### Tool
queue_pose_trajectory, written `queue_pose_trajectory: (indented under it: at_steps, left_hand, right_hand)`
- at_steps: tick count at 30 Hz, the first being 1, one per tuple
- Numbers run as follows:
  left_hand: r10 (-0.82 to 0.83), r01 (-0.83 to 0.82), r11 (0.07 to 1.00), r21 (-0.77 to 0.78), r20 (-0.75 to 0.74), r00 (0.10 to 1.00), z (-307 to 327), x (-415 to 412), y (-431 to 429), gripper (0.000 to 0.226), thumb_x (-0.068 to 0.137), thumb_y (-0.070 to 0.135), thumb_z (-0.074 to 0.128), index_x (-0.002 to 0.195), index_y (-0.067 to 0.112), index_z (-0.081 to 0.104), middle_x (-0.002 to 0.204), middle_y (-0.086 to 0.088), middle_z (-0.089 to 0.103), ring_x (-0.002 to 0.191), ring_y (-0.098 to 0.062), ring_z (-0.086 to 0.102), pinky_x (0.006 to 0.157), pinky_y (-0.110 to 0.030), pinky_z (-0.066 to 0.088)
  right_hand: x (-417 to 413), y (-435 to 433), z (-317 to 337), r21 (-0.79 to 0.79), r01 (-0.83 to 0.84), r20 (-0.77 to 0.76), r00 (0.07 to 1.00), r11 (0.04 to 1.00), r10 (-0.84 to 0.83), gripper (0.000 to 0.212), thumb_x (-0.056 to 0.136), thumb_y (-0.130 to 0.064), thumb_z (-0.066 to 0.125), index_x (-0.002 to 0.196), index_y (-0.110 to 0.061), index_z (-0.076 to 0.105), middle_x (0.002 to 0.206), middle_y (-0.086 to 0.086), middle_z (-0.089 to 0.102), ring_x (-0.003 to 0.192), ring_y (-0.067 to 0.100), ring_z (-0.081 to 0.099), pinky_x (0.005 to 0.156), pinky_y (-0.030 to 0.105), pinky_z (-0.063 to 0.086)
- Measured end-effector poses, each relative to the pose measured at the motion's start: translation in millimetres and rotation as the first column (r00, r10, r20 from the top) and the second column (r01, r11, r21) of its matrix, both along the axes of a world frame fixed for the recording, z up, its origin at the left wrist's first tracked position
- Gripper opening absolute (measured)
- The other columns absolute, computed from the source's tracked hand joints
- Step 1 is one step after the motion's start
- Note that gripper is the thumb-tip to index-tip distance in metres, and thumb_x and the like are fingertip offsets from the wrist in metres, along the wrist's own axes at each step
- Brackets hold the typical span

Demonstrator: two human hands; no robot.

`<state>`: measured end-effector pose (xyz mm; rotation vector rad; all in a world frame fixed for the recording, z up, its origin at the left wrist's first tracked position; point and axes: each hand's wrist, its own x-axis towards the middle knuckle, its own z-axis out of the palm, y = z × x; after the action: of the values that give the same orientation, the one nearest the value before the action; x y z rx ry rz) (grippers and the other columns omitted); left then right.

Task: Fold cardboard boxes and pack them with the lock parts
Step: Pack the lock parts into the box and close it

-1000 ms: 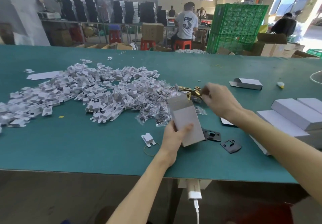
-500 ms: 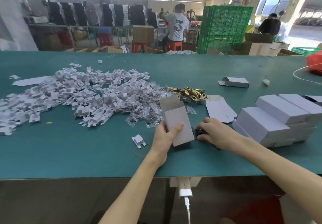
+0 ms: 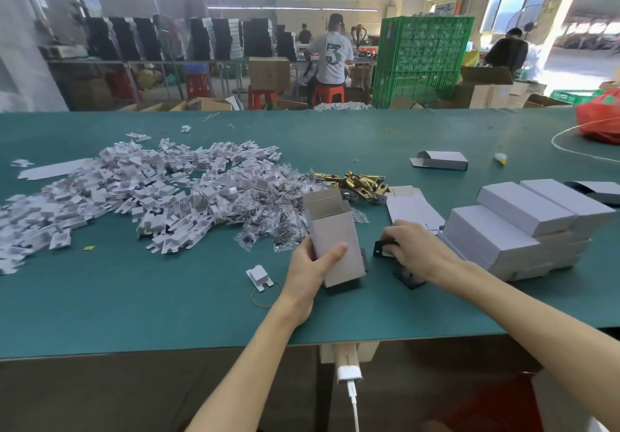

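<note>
My left hand (image 3: 310, 265) grips an open-topped grey cardboard box (image 3: 335, 238), standing it tilted on the green table (image 3: 167, 304). Just right of it, my right hand (image 3: 414, 250) pinches a black lock plate (image 3: 380, 248) lifted off the table; a second black plate (image 3: 409, 280) lies under that hand. Gold lock latches (image 3: 360, 181) lie in a small heap behind the box. Flat unfolded box blanks (image 3: 411, 208) lie beside them.
A wide pile of white cardboard inserts (image 3: 134, 193) and small screw bags (image 3: 271, 220) covers the left. Closed grey boxes (image 3: 523, 226) are stacked at the right. One folded box (image 3: 441, 160) lies farther back, a red bag (image 3: 600, 119) at far right. People work beyond the table.
My right hand left the gold latches, came down to the black plates near the box and now has one plate raised in its fingers. The left hand keeps the box.
</note>
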<state>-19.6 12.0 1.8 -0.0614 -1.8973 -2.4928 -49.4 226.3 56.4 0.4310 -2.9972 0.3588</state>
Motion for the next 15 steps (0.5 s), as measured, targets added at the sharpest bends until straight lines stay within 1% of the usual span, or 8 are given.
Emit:
queue_pose_trajectory:
  at_steps: [3, 5, 8, 10, 11, 12, 14, 15]
  left_hand:
    - [-0.002, 0.002, 1.000, -0.008, 0.000, 1.000, 0.0, -0.3, -0.6, 0.045, 0.088, 0.022, 0.082, 0.128, 0.017, 0.063, 0.120, -0.003, 0.075, 0.111, -0.020, 0.072, 0.093, -0.039, 0.061]
    - [-0.006, 0.006, 1.000, -0.015, -0.001, 1.000, 0.3, -0.3, -0.3, 0.046, 0.088, 0.022, 0.082, 0.129, 0.017, 0.062, 0.121, -0.003, 0.075, 0.111, -0.021, 0.072, 0.094, -0.040, 0.061]
    - [-0.015, 0.015, 1.000, -0.017, -0.007, 1.000, -0.8, 0.1, -0.6, 0.047, 0.088, 0.022, 0.082, 0.130, 0.016, 0.062, 0.122, -0.004, 0.075, 0.112, -0.022, 0.072, 0.095, -0.042, 0.061]
    - [-0.023, 0.023, 1.000, -0.014, -0.006, 1.000, -0.1, 0.5, -0.6, 0.050, 0.086, 0.023, 0.083, 0.131, 0.016, 0.062, 0.121, -0.005, 0.075, 0.112, -0.024, 0.072, 0.095, -0.043, 0.061]
    - [-0.027, 0.027, 1.000, -0.004, -0.006, 1.000, 0.0, 0.8, -0.4, 0.051, 0.085, 0.024, 0.084, 0.131, 0.015, 0.062, 0.121, -0.005, 0.075, 0.112, -0.024, 0.072, 0.095, -0.043, 0.060]
    - [-0.030, 0.030, 1.000, 0.008, -0.008, 1.000, 0.5, 1.1, -0.1, 0.053, 0.083, 0.025, 0.084, 0.130, 0.015, 0.062, 0.120, -0.005, 0.076, 0.112, -0.024, 0.072, 0.095, -0.043, 0.060]
    - [-0.036, 0.036, 0.999, 0.022, -0.011, 0.999, 2.2, 2.2, 0.4, 0.055, 0.078, 0.028, 0.085, 0.127, 0.015, 0.064, 0.118, -0.004, 0.077, 0.111, -0.024, 0.073, 0.094, -0.041, 0.061]
    - [-0.039, 0.039, 0.999, 0.024, -0.013, 0.999, 2.7, 2.4, 0.5, 0.056, 0.076, 0.028, 0.086, 0.127, 0.015, 0.065, 0.118, -0.004, 0.077, 0.110, -0.024, 0.073, 0.093, -0.041, 0.061]
  right_hand:
    - [0.6, 0.7, 1.0, -0.114, 0.075, -0.004, 0.997, 0.991, -0.076, 0.012, 0.096, -0.016, 0.065, 0.104, -0.012, 0.073, 0.102, 0.006, 0.068, 0.095, 0.029, 0.062, 0.084, 0.040, 0.052]
    - [2.7, 0.5, 4.1, -0.207, 0.093, 0.015, 0.996, 0.974, -0.092, 0.010, 0.094, -0.012, 0.069, 0.102, -0.012, 0.073, 0.099, 0.007, 0.073, 0.086, 0.024, 0.065, 0.077, 0.034, 0.053]
    - [7.4, -7.1, 23.2, -0.401, 0.050, -0.101, 0.990, 0.915, -0.099, 0.009, 0.091, -0.009, 0.073, 0.100, -0.011, 0.073, 0.088, -0.001, 0.072, 0.074, 0.007, 0.063, 0.064, 0.011, 0.045]
    - [12.2, -20.5, 44.4, -0.466, -0.042, -0.197, 0.979, 0.884, -0.057, 0.011, 0.089, -0.006, 0.073, 0.100, -0.011, 0.073, 0.082, -0.010, 0.068, 0.076, -0.002, 0.061, 0.067, 0.006, 0.043]
    - [14.7, -28.5, 54.9, -0.481, -0.096, -0.236, 0.972, 0.871, -0.023, 0.013, 0.089, -0.006, 0.073, 0.100, -0.012, 0.073, 0.084, -0.010, 0.070, 0.078, 0.001, 0.064, 0.070, 0.007, 0.045]
    - [17.3, -36.8, 64.3, -0.485, -0.142, -0.274, 0.962, 0.863, 0.005, 0.014, 0.090, -0.006, 0.072, 0.102, -0.013, 0.072, 0.088, -0.007, 0.073, 0.081, 0.008, 0.067, 0.075, 0.013, 0.049]
    - [22.0, -52.2, 80.3, -0.422, -0.190, -0.369, 0.929, 0.887, 0.024, 0.013, 0.092, -0.007, 0.069, 0.104, -0.012, 0.070, 0.096, 0.000, 0.074, 0.087, 0.021, 0.068, 0.080, 0.034, 0.055]
    - [22.8, -58.4, 86.3, -0.372, -0.203, -0.414, 0.910, 0.906, 0.034, 0.012, 0.092, -0.008, 0.068, 0.103, -0.011, 0.069, 0.097, 0.002, 0.073, 0.087, 0.024, 0.066, 0.078, 0.039, 0.054]
